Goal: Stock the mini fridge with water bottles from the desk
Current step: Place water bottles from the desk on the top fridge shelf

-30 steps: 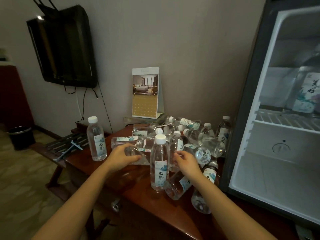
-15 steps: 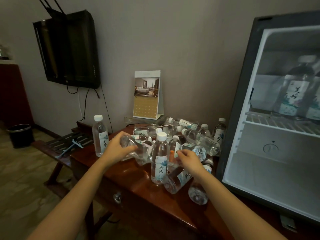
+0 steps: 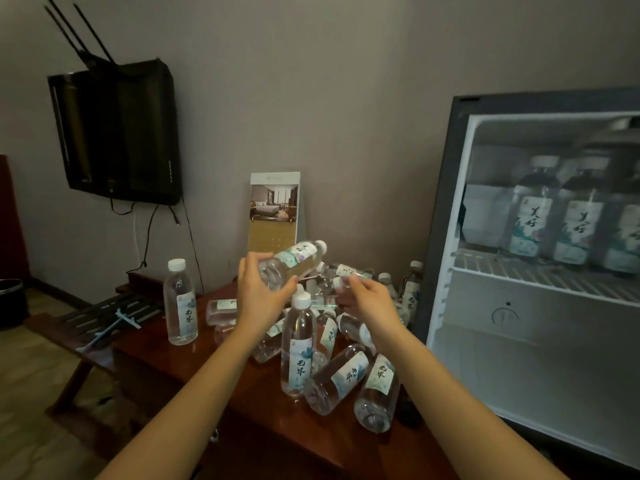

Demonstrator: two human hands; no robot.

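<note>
Clear plastic water bottles lie in a loose pile (image 3: 341,341) on the reddish-brown wooden tabletop (image 3: 194,368), just left of the open mini fridge (image 3: 540,265). Most bottles in the pile lie on their sides; 1 upright bottle (image 3: 298,344) with a white cap stands at the front of the pile, and a second standing bottle (image 3: 180,303) stands apart toward the left edge of the tabletop.

Left hand (image 3: 261,294): raised above the pile, fingers (image 3: 247,271) curled around the base end of a lifted bottle (image 3: 294,263). That bottle is tilted nearly level, cap pointing right and slightly up, clear of the tabletop.

Right hand (image 3: 369,299): held over the right part of the pile, palm down, fingers loosely spread; it is not gripping anything. Whether its fingertips touch the lying bottle (image 3: 349,271) just behind them cannot be determined.

Inside the fridge, the upper wire shelf (image 3: 540,275) carries at least 3 upright shelved bottles (image 3: 530,216) (labels face outward). The lower compartment shows bare white walls.

A desk calendar (image 3: 273,213) stands against the wall behind the pile. A dark television (image 3: 117,133) is mounted on the wall at upper left.
</note>
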